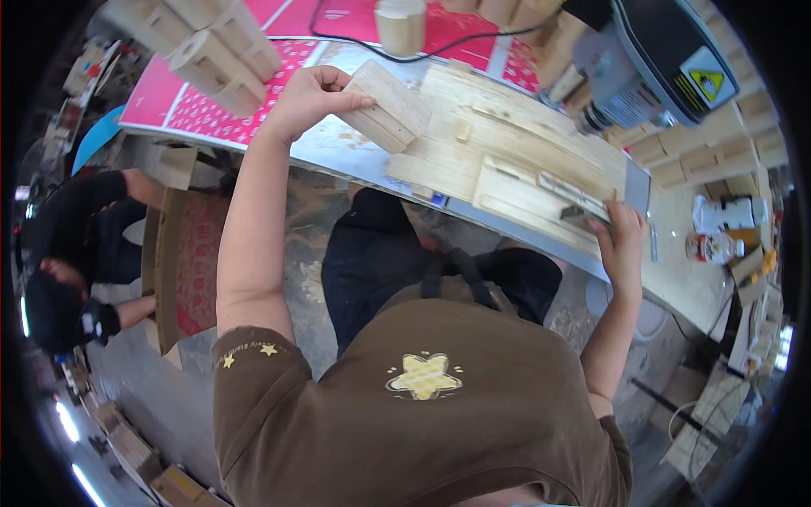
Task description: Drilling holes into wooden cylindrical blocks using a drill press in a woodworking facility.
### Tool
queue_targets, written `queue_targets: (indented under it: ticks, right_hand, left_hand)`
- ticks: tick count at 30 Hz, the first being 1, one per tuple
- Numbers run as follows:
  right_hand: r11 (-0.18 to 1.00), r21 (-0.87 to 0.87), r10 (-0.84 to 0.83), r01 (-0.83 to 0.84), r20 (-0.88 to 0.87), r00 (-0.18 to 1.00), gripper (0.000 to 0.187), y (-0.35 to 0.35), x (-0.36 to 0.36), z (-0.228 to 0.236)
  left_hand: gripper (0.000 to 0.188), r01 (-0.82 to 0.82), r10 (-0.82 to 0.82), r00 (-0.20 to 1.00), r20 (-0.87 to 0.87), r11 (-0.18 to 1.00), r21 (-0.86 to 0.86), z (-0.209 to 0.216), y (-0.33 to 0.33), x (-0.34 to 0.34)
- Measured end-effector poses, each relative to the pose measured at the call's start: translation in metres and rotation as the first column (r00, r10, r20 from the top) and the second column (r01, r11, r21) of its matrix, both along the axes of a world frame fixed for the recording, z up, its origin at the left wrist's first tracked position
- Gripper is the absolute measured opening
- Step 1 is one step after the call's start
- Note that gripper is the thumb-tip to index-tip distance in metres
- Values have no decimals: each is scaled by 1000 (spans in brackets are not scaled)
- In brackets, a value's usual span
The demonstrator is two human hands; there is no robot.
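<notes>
Clearly, yellow warning label [707, 80] on drill [642, 72], right of wooden block [390, 106]

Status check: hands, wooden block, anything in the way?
Left hand holding wooden block. Right hand at metal bar. Power tool at right, apart from block.

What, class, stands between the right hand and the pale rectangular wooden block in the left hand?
Between the right hand and the pale rectangular wooden block lie a raised pale wooden slab and a slim grey bar, both on the flat pale wooden board. Nothing visible separates the block from the left hand gripping it.
</notes>
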State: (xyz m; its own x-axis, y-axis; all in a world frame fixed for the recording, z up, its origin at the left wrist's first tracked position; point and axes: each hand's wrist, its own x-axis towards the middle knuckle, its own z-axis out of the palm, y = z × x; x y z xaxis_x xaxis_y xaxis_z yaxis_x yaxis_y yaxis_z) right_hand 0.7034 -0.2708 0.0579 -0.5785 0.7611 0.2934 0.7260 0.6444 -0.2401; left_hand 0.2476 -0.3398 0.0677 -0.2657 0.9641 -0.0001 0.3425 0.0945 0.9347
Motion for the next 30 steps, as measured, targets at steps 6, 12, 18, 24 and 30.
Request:
queue_targets:
  ticks: [6, 12, 18, 24, 30]
  right_hand:
    - [999, 27, 25, -25, -7, 1000, 28, -18, -6, 1]
    - [1000, -14, -7, 7, -7, 1000, 31, -19, -4, 1]
    - [998, 68, 5, 0, -78, 997, 30, -18, -13, -1]
    - [1000, 7, -24, 24, -39, 999, 33, -17, -12, 1]
    - [1000, -6, -27, 27, -68, 997, 33, -21, -11, 2]
  left_hand:
    - [47, -186, 155, 855, -494, 982, -15, 24, -24, -29]
    - [34, -362, 127, 367, -921, 932, -16, 15, -22, -46]
    - [32, -549, 193, 212, -958, 835, 47, 11, -15, -76]
    - [37, -481, 318, 577, -752, 877, 2, 91, -26, -85]
    - [37, -563, 343, 319, -884, 818, 114, 188, -47, -128]
